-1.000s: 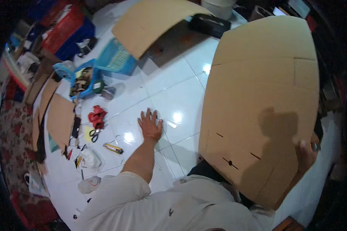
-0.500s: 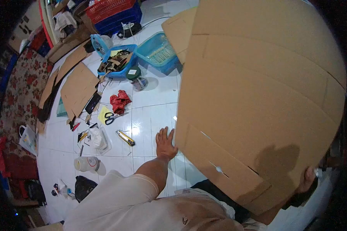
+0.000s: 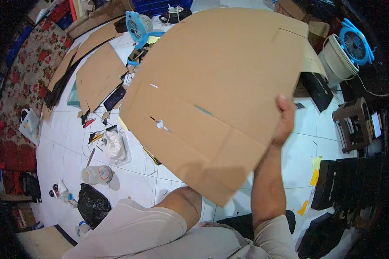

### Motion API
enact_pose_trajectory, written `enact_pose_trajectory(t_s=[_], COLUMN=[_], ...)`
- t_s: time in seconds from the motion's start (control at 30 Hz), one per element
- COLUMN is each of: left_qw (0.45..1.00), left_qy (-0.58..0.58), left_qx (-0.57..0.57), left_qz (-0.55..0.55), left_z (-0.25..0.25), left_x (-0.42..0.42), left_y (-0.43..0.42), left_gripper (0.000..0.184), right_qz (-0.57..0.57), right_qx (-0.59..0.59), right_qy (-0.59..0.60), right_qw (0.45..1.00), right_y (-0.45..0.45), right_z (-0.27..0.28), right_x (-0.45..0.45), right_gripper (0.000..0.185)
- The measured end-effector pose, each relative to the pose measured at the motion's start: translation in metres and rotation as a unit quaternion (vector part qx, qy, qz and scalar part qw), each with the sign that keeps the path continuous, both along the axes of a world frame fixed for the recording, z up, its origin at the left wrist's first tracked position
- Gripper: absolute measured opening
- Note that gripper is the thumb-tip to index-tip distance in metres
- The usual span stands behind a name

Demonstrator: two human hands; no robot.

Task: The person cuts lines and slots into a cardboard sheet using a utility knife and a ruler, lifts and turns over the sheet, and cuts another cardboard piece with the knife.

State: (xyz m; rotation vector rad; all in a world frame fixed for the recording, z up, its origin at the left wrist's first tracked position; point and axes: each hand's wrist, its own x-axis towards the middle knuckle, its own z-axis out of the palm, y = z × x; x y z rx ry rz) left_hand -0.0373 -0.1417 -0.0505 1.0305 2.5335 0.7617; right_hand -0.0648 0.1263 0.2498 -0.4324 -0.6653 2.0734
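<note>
A large sheet of brown cardboard (image 3: 220, 77) fills the middle of the view, with crease lines, thin slits and a small hole through which white shows. My right hand (image 3: 285, 121) grips its right edge, thumb on the upper face and the other fingers out of sight beneath. My left forearm (image 3: 181, 203) runs under the sheet's near edge, so my left hand is hidden and its hold cannot be seen. A yellow utility knife (image 3: 152, 157) on the floor is partly covered by the sheet's lower left edge.
On the white tiled floor at left lie cut cardboard pieces (image 3: 100, 77), a white plastic jar (image 3: 97, 175) and a black plastic bag (image 3: 93, 205). To the right are a blue fan (image 3: 355, 45) by a white bucket (image 3: 338, 60), a brown stool (image 3: 352, 125) and black panels (image 3: 326, 183).
The cardboard has swung left and now covers the scissors, red cloth and dark-lidded jar. My right hand has moved left with its edge. My left hand, earlier flat and spread, is now hidden.
</note>
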Motion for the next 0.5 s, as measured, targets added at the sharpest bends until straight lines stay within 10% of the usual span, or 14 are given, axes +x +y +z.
enact_pose_trajectory(t_s=[0.4, 0.5], left_qw=[0.987, 0.989], left_qy=[0.07, 0.061], left_qx=[-0.135, -0.129], left_qz=[-0.046, -0.048], left_z=[0.048, 0.049], left_x=[0.015, 0.007], left_y=[0.018, 0.023], left_gripper=[0.072, 0.076], right_qz=[0.13, 0.241], right_qx=[-0.044, 0.078], right_qy=[0.02, -0.162], right_qw=[0.99, 0.954], right_y=[-0.062, -0.076], right_z=[-0.055, -0.111], right_x=[-0.187, -0.218], right_gripper=[0.019, 0.021])
